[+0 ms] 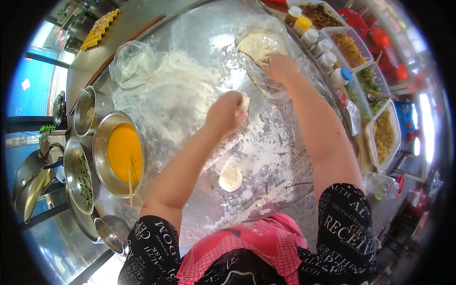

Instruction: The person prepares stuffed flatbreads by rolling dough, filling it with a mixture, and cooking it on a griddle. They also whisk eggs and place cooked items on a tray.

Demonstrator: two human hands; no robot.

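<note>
My left hand (224, 115) is closed around a small piece of dough (245, 102), held over the floured metal table. Farther up and to the right, my right hand (284, 68) has its fingers curled at the near edge of a large dough mass (258, 44). A clear plastic bag (276, 89) lies around that mass, and whether the fingers pinch dough, plastic or both is hidden. Closer to me, a flattened round of dough (231, 179) rests on the tabletop (199, 194). White flour (178, 92) covers much of the surface.
Left stand a steel bowl of orange-yellow liquid (124, 153) with chopsticks and a bowl with chopped greens (80, 176). A second plastic bag (133, 64) lies at upper left. Capped bottles (326, 60) and tubs of shredded food (347, 46) line the right edge.
</note>
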